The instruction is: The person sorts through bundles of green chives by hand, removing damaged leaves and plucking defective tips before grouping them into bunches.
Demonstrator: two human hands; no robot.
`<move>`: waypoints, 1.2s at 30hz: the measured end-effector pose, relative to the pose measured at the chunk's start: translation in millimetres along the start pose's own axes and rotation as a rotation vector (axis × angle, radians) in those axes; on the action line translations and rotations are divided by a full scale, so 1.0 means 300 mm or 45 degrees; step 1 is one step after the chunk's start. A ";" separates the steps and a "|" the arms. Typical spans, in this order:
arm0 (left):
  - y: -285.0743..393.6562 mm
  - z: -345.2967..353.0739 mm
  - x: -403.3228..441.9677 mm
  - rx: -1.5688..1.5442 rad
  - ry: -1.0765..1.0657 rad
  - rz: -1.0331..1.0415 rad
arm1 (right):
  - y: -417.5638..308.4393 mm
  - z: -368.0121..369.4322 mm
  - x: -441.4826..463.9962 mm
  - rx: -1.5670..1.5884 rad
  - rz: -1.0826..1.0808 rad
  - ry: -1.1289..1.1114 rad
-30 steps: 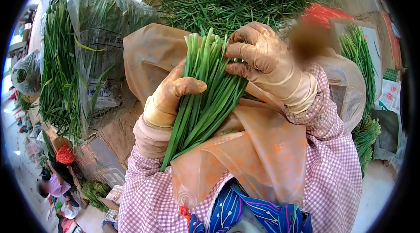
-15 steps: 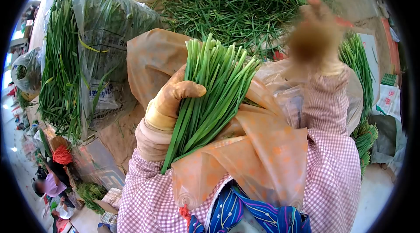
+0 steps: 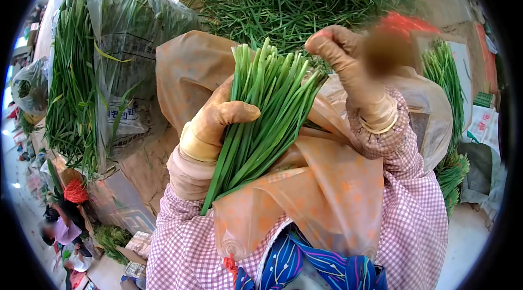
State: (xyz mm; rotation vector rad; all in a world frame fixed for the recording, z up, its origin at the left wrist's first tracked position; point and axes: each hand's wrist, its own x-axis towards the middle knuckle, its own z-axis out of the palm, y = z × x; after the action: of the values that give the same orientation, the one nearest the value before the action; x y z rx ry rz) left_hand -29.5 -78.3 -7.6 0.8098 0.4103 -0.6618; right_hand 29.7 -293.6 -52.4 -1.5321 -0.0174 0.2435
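My left hand (image 3: 218, 118), in a tan glove, is closed round a thick bunch of garlic chives (image 3: 267, 102). The pale cut ends point away from me, while the green leaves hang down over my sleeve. To the right of the cut ends is my right hand (image 3: 343, 58), also gloved, with thumb and fingers pinched together near the stalks at the bunch's right edge. Whatever it pinches is too small to make out. A brown blur covers part of the back of that hand. Under the bunch, a translucent orange-patterned plastic apron (image 3: 332, 181) covers my lap.
A loose heap of green leaves (image 3: 305, 4) lies ahead. At left stand long chives (image 3: 71, 83) beside a plastic-wrapped bale (image 3: 136, 55). More chive bunches (image 3: 444, 72) are at right, near red strings (image 3: 406, 23). A person (image 3: 66, 230) is farther off at lower left.
My right hand has come down and left from the upper right, toward the cut ends, uncovering red strings behind it. My left hand holds the bunch almost still.
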 end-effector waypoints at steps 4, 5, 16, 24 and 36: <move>0.006 0.021 -0.002 -0.059 -0.044 0.012 | -0.006 0.048 -0.028 -0.253 -0.364 -0.278; 0.002 0.018 -0.001 -0.053 -0.047 0.009 | 0.013 0.075 -0.043 0.005 -0.207 -0.231; 0.008 0.005 -0.003 -0.050 0.027 -0.007 | -0.030 -0.089 0.058 -0.440 -0.870 0.069; 0.004 0.004 -0.010 0.041 0.033 0.016 | -0.045 0.069 0.019 -1.103 -1.029 -0.406; 0.014 0.004 -0.021 -0.080 0.008 -0.040 | -0.019 -0.021 0.041 -0.591 -0.688 -0.457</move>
State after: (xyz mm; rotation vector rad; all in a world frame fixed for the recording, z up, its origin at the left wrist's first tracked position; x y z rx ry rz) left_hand -30.9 -74.7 -1.0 0.7474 0.4479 -0.6724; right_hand 43.5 -297.8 -48.6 -1.8560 -0.8089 0.0777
